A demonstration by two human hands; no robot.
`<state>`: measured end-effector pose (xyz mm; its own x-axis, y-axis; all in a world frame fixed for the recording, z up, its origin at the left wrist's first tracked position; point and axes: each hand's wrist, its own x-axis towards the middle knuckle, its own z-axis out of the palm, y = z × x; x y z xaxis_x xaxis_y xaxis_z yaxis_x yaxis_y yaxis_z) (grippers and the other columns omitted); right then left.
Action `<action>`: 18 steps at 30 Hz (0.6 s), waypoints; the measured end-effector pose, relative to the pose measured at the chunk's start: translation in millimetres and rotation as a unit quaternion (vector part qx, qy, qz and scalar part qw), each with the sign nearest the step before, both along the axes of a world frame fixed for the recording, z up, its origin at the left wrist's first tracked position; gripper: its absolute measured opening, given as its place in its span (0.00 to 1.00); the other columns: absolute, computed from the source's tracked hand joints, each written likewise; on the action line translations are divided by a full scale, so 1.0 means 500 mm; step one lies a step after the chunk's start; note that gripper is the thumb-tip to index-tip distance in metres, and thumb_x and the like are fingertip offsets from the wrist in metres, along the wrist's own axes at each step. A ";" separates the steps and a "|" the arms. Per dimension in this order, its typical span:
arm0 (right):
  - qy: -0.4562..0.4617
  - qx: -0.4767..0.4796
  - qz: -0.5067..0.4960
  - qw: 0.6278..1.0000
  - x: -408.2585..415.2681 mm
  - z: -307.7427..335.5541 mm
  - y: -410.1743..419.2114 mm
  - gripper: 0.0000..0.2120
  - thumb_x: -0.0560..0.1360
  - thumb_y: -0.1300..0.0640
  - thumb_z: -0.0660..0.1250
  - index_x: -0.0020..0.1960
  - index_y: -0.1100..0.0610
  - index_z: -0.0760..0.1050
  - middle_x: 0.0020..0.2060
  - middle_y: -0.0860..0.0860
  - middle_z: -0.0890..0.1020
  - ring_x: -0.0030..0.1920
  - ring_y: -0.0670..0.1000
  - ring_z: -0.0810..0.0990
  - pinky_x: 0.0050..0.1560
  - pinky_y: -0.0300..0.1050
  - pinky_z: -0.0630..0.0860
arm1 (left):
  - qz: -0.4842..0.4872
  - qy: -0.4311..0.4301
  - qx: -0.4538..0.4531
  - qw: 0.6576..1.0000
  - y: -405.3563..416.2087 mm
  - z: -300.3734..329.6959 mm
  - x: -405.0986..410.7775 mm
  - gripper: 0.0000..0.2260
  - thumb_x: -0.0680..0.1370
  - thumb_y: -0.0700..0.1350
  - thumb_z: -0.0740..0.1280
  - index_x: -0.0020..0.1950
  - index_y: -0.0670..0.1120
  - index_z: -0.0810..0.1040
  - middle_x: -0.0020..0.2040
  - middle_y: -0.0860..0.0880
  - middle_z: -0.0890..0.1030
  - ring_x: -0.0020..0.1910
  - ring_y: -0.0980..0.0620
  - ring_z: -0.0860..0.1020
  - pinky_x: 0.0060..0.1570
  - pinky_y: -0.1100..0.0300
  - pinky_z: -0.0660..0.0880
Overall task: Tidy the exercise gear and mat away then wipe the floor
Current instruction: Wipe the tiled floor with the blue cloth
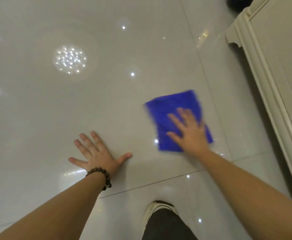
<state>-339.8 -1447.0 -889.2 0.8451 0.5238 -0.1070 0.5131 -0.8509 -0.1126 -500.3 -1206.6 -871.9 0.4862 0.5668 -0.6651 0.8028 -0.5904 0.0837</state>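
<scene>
A blue cloth (171, 111) lies flat on the glossy white tiled floor (72, 104), right of centre. My right hand (190, 130) presses on its near right part with fingers spread; the cloth looks blurred. My left hand (96, 155) rests palm-down on the bare tile to the left, fingers apart, holding nothing. A dark bead bracelet (100, 175) sits on my left wrist. No mat or exercise gear is in view.
A cream cabinet (271, 84) with a moulded base runs along the right side. A dark object (238, 2) sits at the top right corner. My shoe and dark trouser leg (162, 220) are at the bottom centre. Ceiling lights reflect in the tiles.
</scene>
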 end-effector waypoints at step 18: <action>0.065 0.012 -0.317 0.946 -0.109 0.023 -0.137 0.31 0.76 0.40 0.58 0.76 0.41 0.53 0.77 0.45 0.49 0.76 0.49 0.45 0.71 0.69 0.45 | -0.003 -0.020 0.026 0.999 -0.004 -0.005 -0.012 0.64 0.55 0.84 0.51 0.72 0.45 0.24 0.74 0.40 0.28 0.73 0.38 0.28 0.66 0.27 0.40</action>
